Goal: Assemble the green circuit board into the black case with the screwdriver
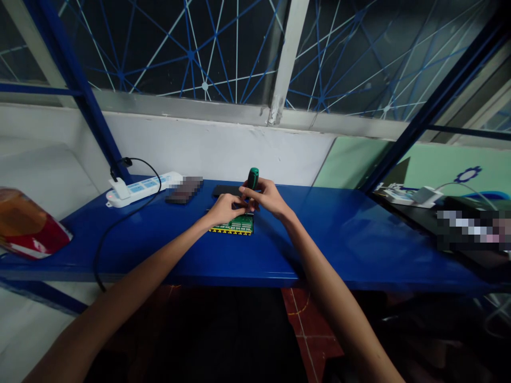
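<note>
A green circuit board (pixel 235 225) with a yellow edge lies flat on the blue table (pixel 327 234). My right hand (pixel 266 198) is closed around a screwdriver with a green and black handle (pixel 253 178), held upright over the board's far edge. My left hand (pixel 224 208) rests on the board's far left part, fingers curled close to the screwdriver's shaft; what they pinch is hidden. A dark flat object (pixel 225 190) lies just behind both hands.
A white power strip (pixel 139 188) with a black cable (pixel 120 223) lies at the back left, a blurred dark item (pixel 184 190) beside it. A red and orange object (pixel 27 226) sits far left. Chargers and dark equipment (pixel 423 197) crowd the right.
</note>
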Demonstrator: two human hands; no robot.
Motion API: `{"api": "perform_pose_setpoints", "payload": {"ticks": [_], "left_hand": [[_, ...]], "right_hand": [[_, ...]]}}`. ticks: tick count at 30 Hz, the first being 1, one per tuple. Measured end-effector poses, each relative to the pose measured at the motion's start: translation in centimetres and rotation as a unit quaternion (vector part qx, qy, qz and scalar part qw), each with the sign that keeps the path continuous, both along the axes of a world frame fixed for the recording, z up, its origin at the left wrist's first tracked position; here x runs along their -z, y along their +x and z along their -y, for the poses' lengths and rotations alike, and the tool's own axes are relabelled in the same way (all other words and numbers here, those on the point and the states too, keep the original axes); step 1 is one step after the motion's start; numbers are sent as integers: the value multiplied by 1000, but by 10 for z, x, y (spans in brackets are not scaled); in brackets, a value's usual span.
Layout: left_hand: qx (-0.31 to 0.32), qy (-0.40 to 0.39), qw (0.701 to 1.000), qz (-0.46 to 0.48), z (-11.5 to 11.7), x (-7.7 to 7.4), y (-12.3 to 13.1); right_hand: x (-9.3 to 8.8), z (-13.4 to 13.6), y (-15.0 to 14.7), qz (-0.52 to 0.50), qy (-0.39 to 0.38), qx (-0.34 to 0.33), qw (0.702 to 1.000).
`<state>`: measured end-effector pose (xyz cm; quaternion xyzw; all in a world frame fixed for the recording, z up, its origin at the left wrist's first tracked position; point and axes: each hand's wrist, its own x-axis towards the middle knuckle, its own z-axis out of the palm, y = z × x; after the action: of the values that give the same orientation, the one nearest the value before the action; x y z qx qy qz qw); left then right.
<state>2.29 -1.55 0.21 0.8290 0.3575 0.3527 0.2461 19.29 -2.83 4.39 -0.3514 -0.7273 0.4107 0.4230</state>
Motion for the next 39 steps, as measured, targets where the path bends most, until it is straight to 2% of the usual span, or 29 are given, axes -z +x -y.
{"api": "perform_pose_setpoints", "payload": {"ticks": [3,9,17,26,36,39], "left_hand": [[-2,6,1000,5,0,0,0],[46,-6,999,13,1,-2,-1],[3,-7,1000,16,0,0,-1],[48,9,999,15,0,1,0],[13,8,1000,4,-3,3,-1],[26,4,1000,6,-3,3,-1]], "right_hand": [[1,0,0,-1,-4,2,1000],[2,-2,1,-11,-4,-8,1000],[1,0,0,6,7,8,1000],[2,-2,0,2,5,8,1000],[2,0,0,-18,9,6,1000],[1,0,-1,-11,10,7,1000]]}}
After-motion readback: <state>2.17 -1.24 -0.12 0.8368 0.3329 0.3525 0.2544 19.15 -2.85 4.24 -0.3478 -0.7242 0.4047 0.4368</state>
